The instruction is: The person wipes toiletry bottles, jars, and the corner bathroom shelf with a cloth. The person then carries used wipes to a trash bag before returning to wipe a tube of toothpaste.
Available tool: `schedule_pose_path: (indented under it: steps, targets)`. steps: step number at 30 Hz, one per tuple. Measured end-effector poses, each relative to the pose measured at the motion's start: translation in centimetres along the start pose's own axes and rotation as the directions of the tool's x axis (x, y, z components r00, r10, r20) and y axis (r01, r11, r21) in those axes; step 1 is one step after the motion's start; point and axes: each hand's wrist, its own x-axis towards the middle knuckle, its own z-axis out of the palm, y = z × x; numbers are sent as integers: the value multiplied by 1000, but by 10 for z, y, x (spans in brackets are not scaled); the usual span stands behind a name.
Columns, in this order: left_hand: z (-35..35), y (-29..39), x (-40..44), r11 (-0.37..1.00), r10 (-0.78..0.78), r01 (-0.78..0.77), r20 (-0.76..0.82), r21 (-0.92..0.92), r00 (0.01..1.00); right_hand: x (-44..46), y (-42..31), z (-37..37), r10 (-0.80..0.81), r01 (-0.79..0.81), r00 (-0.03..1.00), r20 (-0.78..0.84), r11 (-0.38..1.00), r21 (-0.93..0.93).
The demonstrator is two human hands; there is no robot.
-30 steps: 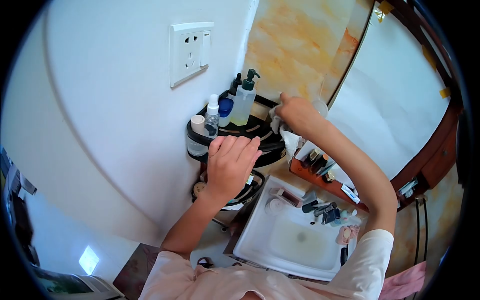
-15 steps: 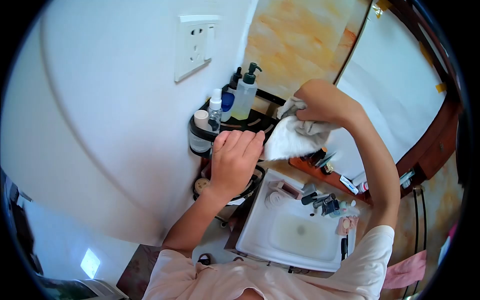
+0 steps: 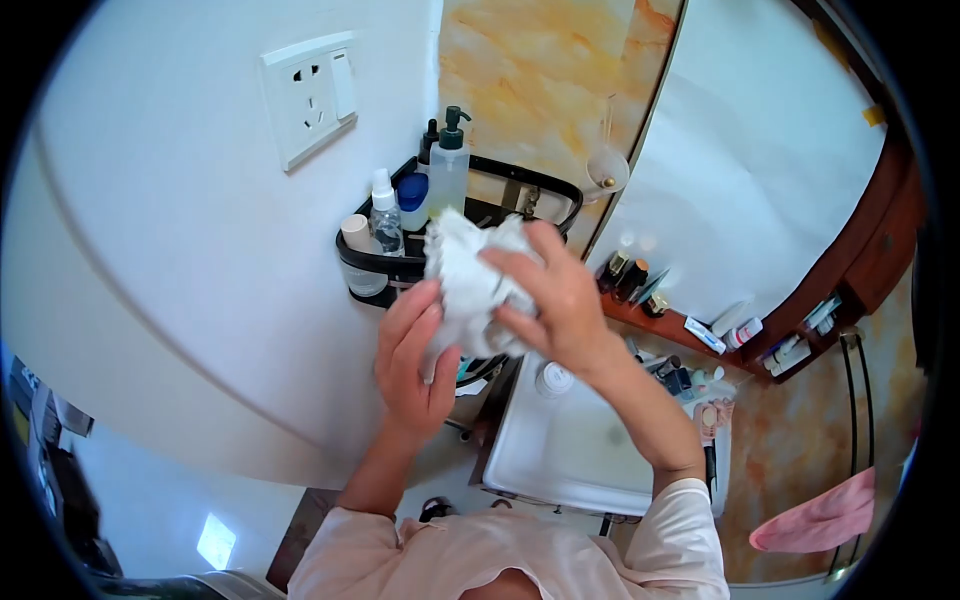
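Observation:
A crumpled white cloth (image 3: 465, 275) is held up between my two hands, in front of the black corner shelf (image 3: 400, 263). My right hand (image 3: 560, 305) grips it from the right, fingers bent over its face and slightly blurred. Against its lower left edge, my left hand (image 3: 412, 350) has its fingers and thumb around the fabric. Behind the cloth, the shelf carries a pump bottle (image 3: 449, 170), a clear spray bottle (image 3: 386, 222), a blue-capped bottle (image 3: 412, 195) and a jar with a pale lid (image 3: 355, 232). The cloth hides the shelf's front middle.
Below stands a white sink (image 3: 580, 440) with a white jar (image 3: 554, 379) and several cosmetics along its rim. A mirror with a red-brown ledge (image 3: 680, 330) holds bottles and tubes. A wall socket (image 3: 310, 100) is at upper left; a pink towel (image 3: 820, 515) hangs at lower right.
My right hand has brought the cloth left and down from beside the mirror. My left hand has come off the shelf's front and now meets the cloth. The view has shifted right.

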Motion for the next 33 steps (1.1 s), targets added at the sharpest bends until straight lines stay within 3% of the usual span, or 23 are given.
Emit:
schedule_pose_path:
  steps: [2,3,6,7,8,11,14,18,19,22,23,26,27,30,33]
  targets:
    - [4,6,-34,976,-183,175,-60,-126,981,-16,-9,10,-51,45,998,32,985,166]
    - [6,14,-50,876,-384,369,13,-310,923,-27,-11,16,-2,-7,999,37,971,238]
    - [8,27,-55,816,-466,491,158,-306,871,-57,-10,24,191,-206,978,78,880,427]
    - [12,31,-52,821,-508,511,84,-253,857,-65,-8,27,264,-255,962,69,780,571]
    - [12,29,-59,754,-586,590,109,-288,803,-74,-5,29,341,-291,938,72,655,697]
    - [12,18,-77,522,-763,769,201,-370,614,-101,4,19,396,-346,915,73,678,648]
    - [12,20,-75,562,-717,748,243,-353,654,-133,20,1,631,-573,755,181,499,651]
    - [17,18,-91,368,-807,875,359,-315,469,-197,50,2,891,-585,343,296,-44,810]
    - [16,16,-94,335,-810,913,424,-231,404,-206,51,-2,897,-508,347,275,-67,859]
    - [29,16,-106,411,-684,847,501,-336,531,-227,52,-12,904,-503,353,241,-34,864]
    - [32,17,-115,372,-693,873,532,-315,487,-227,51,-10,920,-533,313,234,-34,846]
    - [33,25,-135,252,-729,935,587,-251,353,-272,80,8,876,-761,300,376,-18,649]
    - [34,30,-135,197,-741,950,597,-241,305,-281,81,9,864,-886,231,447,-3,463]
    - [39,36,-136,59,-786,960,580,-275,215,-310,66,21,832,-870,442,335,307,386]
    - [50,33,-160,-49,-808,947,570,-318,150,-283,28,27,806,-707,477,352,113,699]
